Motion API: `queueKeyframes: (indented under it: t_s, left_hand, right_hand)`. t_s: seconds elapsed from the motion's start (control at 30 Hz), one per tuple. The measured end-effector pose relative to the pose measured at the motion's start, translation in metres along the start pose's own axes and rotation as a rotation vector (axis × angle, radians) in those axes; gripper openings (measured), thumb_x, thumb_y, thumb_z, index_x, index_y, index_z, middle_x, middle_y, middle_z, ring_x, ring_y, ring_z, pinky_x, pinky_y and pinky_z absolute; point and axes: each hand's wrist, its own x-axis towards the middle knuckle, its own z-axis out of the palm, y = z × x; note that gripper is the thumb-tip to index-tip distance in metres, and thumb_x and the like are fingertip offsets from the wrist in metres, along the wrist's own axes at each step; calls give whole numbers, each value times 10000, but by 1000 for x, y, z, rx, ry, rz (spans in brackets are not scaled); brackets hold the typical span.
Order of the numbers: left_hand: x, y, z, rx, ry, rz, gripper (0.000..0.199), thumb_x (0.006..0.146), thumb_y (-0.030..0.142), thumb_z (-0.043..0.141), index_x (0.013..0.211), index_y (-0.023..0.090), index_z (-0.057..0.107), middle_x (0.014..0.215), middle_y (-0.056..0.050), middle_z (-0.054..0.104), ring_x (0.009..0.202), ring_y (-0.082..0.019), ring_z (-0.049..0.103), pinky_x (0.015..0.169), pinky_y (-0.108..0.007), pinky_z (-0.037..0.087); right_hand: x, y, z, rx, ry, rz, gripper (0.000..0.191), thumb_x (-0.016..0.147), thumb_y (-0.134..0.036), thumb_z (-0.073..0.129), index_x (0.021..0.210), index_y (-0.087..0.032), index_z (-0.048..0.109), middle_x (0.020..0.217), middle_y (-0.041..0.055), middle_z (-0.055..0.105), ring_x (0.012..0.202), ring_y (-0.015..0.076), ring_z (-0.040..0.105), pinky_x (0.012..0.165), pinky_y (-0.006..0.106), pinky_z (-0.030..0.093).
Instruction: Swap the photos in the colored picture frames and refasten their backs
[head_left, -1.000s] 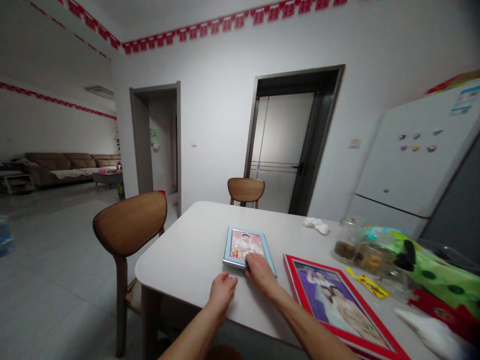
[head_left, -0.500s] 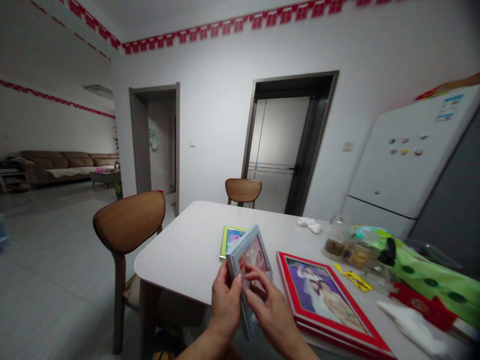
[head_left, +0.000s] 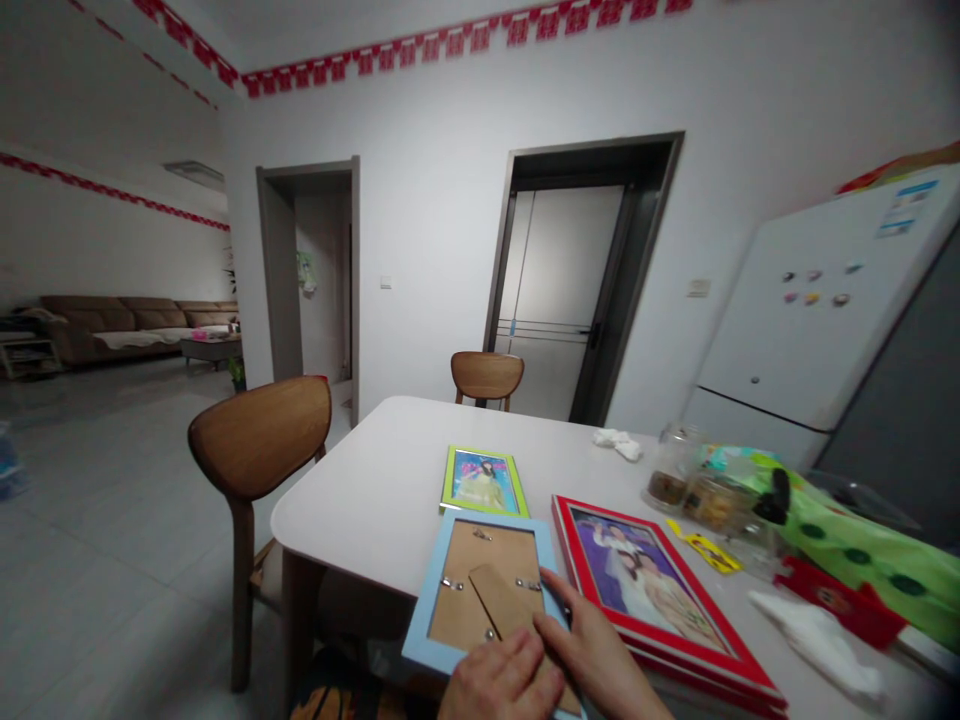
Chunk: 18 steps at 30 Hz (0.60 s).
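Note:
A light blue photo frame (head_left: 431,610) is turned back side up, tilted over the near table edge. Its brown backing board has small metal clips and a fold-out stand (head_left: 499,590). My right hand (head_left: 592,645) grips the frame's right edge, with the thumb over the back. Across the lower part of the backing lies my left hand (head_left: 501,680), its fingers together and bent against the board near the stand's lower end. Just beyond is a green photo frame (head_left: 450,480), picture up. To the right, a red photo frame (head_left: 574,560) with a wedding picture lies on another red frame.
On the white table (head_left: 352,490), glass jars (head_left: 667,480), a yellow packet (head_left: 712,552), a red box (head_left: 840,600), a green bag (head_left: 855,550) and crumpled tissue (head_left: 619,444) sit to the right. Wooden chairs (head_left: 262,440) (head_left: 487,376) stand at the left and far sides.
The blue frame has turned from upright, picture toward the right, to back side up and lower. My left hand has moved from its left edge onto the backing. The green frame now shows fully.

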Motion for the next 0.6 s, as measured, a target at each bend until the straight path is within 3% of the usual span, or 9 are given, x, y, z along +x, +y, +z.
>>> queueKeyframes:
  t_s: [0.17, 0.37, 0.5, 0.6]
  left_hand:
    - [-4, -5, 13, 49, 96, 57, 377, 843, 168, 393, 1201, 280, 427, 1114, -101, 550, 1053, -255, 477, 891, -385, 390]
    - [-3, -3, 26, 74, 89, 57, 333, 837, 163, 403, 1145, 253, 494, 1073, -104, 581, 1018, -257, 512, 855, -360, 425]
    - [-3, -2, 12, 21, -35, -12, 341, 812, 137, 429, 1131, 236, 499, 1108, -101, 564, 1048, -252, 494, 882, -383, 396]
    - [-10, -10, -12, 34, -112, -183, 479, 680, 156, 587, 1143, 200, 473, 1187, -127, 497, 1109, -285, 429, 945, -464, 294]
  right_hand:
    - [10, 9, 10, -314, 20, -117, 378, 643, -200, 444, 987, -147, 592, 1022, 113, 610, 999, 216, 531, 904, 322, 357]
    - [19, 15, 18, -607, -7, -251, 339, 655, -82, 388, 904, -137, 611, 948, 132, 601, 874, 196, 568, 791, 261, 401]
    - [29, 13, 20, -717, -11, -270, 278, 650, -66, 387, 796, -133, 614, 901, 128, 587, 828, 187, 559, 741, 249, 396]
    - [34, 10, 19, -752, -30, -263, 232, 662, -72, 388, 667, -143, 608, 830, 108, 589, 766, 166, 554, 690, 224, 385]
